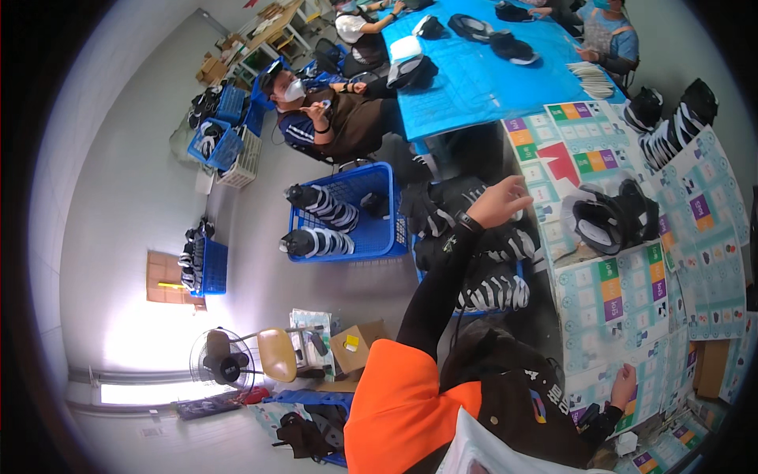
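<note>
My left hand [500, 202] is raised beside the table edge, its fingers stretched and slightly bent, with nothing visible in them. Below it, stacked black-and-white cap-like pieces [493, 294] fill a blue crate, partly hidden by my arm. To its right, a black-and-white cap-like piece [604, 225] with a hollow, pale-lined opening sits on the table [580, 347], which is covered with printed sheets. My right hand [624, 385] is low over the near part of this table, fingers loosely extended, apart from that piece; I see nothing in it.
A blue basket [351, 253] with two stacks of similar pieces stands left of my arm. Ahead is a blue-covered table [450, 79] with more pieces and co-workers around it; a seated person [339, 118] is at its left. A fan [225, 359] and chair [276, 355] are lower left.
</note>
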The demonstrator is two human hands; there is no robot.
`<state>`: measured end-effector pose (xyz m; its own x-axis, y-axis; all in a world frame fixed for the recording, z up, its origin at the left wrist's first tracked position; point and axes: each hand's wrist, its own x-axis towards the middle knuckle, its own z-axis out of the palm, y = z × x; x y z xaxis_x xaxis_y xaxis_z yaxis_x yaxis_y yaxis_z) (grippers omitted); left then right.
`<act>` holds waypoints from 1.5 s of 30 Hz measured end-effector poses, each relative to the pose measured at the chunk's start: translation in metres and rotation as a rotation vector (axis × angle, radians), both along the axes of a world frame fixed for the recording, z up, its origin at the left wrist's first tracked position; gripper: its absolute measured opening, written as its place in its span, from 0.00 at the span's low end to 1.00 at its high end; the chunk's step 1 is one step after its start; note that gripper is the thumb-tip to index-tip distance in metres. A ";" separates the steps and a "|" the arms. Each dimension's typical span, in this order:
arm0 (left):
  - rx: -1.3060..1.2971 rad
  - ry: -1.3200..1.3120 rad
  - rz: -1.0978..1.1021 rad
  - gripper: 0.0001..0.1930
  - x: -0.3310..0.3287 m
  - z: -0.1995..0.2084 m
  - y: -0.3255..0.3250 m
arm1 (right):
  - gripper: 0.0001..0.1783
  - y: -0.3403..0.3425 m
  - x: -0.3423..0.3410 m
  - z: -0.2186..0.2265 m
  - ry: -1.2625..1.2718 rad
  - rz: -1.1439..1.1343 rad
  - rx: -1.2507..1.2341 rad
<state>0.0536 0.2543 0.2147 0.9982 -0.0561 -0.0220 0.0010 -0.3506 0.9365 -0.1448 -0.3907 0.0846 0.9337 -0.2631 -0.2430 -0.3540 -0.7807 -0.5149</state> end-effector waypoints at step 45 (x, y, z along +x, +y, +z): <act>-1.123 -0.525 0.167 0.38 -0.339 0.093 -0.093 | 0.11 0.051 -0.002 0.022 -0.180 0.170 0.315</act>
